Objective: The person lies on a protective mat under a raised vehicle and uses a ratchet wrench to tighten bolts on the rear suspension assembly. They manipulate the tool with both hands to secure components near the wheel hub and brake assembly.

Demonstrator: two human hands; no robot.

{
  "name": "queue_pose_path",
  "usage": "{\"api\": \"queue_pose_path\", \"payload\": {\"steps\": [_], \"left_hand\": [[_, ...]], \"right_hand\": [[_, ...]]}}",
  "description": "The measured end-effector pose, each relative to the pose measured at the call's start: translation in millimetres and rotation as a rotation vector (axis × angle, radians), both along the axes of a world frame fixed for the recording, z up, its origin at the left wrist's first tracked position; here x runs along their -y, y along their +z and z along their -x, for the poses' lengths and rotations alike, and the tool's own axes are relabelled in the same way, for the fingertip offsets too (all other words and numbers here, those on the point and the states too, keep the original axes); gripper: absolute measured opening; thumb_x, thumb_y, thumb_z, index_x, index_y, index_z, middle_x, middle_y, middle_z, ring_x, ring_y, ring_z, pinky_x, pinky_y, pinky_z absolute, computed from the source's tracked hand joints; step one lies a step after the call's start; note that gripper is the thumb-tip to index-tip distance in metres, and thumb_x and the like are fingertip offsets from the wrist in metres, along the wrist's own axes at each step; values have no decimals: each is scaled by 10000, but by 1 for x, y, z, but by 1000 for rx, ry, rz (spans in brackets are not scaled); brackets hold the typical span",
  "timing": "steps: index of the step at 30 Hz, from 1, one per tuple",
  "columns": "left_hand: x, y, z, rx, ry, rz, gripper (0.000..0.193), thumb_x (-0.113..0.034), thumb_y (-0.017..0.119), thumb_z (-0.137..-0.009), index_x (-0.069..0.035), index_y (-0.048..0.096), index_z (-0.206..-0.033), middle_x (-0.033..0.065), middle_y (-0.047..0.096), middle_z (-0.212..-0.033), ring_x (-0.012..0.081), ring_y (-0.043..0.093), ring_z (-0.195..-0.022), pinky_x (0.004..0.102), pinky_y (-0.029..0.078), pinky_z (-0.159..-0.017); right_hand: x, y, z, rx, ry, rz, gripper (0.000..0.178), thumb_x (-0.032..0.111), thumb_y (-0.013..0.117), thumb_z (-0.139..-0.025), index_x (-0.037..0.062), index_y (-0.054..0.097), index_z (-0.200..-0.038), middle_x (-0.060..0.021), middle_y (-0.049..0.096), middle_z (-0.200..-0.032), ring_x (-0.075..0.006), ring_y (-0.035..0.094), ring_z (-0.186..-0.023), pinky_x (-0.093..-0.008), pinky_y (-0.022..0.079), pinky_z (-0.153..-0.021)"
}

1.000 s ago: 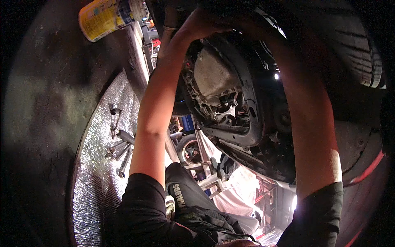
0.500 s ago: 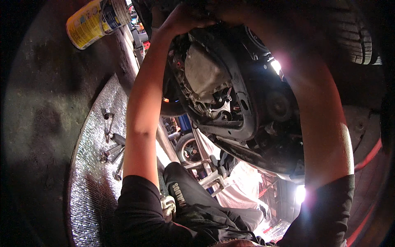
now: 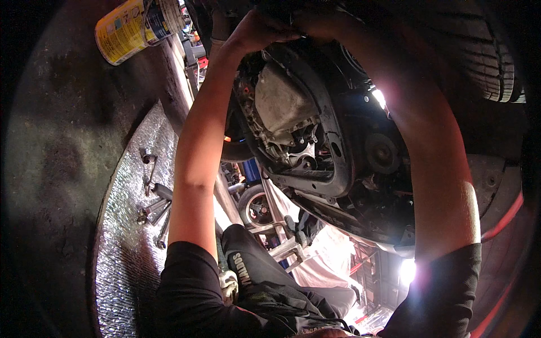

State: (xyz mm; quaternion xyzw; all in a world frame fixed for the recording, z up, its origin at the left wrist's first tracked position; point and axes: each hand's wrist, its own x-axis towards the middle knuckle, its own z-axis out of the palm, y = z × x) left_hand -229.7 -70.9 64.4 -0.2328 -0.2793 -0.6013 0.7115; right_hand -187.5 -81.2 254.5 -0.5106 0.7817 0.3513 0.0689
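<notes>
Both my arms reach up to the dark underside of a car. My left hand (image 3: pixel 260 32) is at the top of the view, its fingers curled over toward the right around something lost in shadow. Close beside it, my right hand (image 3: pixel 318 23) is very dark, and its fingers are hidden. Below the hands is a grey metal oil pan (image 3: pixel 282 100), bordered on the right by a black subframe (image 3: pixel 335 132). A bright work light (image 3: pixel 378 99) shines next to my right forearm.
A silvery reflective mat (image 3: pixel 125 248) lies at the left with several wrenches and sockets (image 3: pixel 153 208) on it. A yellow bucket (image 3: pixel 121 35) lies tipped at the upper left. One tire (image 3: pixel 489 62) is at the upper right; a loose wheel (image 3: pixel 257 207) stands past my legs.
The car's underside and the tire sit slightly lower in the view, and the bucket has shifted slightly up. Both hands stay close together at the same dark spot.
</notes>
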Motion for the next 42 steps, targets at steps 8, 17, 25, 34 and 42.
{"api": "queue_pose_path", "payload": {"steps": [8,17,25,34,42], "left_hand": [[7,-3,12,72,122,31,333,-381,770,-760,-176,737,-1020,52,711,-1052,231,675,-948,357,512,-899],[-3,0,-9,0,276,-203,330,-427,798,-708,-164,751,-901,63,715,-978,266,670,-934,368,521,-875],[-6,1,-5,84,330,-233,271,-416,775,-728,-158,755,-808,109,692,-762,311,666,-729,383,546,-726],[1,7,2,94,386,-220,364,-478,738,-744,-114,739,-735,134,669,-706,329,653,-682,395,537,-683],[-5,3,0,49,360,-217,373,-478,753,-739,-105,742,-761,142,666,-701,328,657,-688,378,536,-667]], "right_hand": [[-4,-9,9,-79,108,-45,463,238,360,-1004,68,354,-1435,-109,442,-1427,-209,500,-1207,-354,436,-985],[4,-9,7,-82,88,-26,447,234,383,-990,69,387,-1406,-111,462,-1403,-210,506,-1198,-354,437,-982],[4,-16,8,-104,89,-27,432,230,404,-977,70,415,-1379,-112,479,-1383,-212,510,-1191,-355,437,-980],[1,-17,4,-126,101,-22,417,226,427,-963,72,448,-1350,-114,499,-1360,-214,516,-1183,-356,438,-978],[-6,-14,2,-160,114,-30,403,222,448,-951,73,476,-1323,-116,516,-1339,-215,520,-1175,-357,439,-976]]}}
